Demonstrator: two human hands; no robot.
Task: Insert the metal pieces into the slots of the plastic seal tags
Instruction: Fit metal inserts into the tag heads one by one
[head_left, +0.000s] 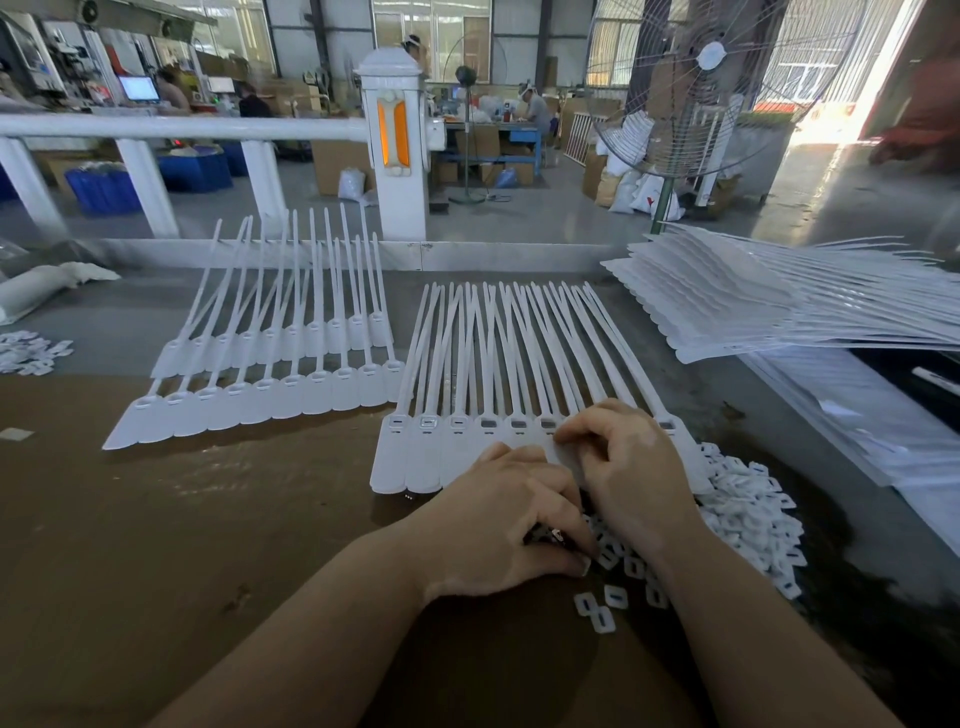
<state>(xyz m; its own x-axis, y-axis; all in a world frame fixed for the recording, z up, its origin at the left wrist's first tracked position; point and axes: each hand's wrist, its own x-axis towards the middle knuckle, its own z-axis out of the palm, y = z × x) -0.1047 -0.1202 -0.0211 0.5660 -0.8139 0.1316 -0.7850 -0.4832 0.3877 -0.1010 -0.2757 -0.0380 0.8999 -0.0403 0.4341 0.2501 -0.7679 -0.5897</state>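
Working along the seal tags on the bench, our right hand pinches at a slot; left hand curls over small metal pieces. Risk: covered slots, misseated piece.

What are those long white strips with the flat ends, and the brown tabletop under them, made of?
The seal tags look like matte white moulded plastic: thin, uniform, with tails that bend. The tabletop looks like brown cardboard or fibreboard, dull with small scuffs; which one I can't tell.
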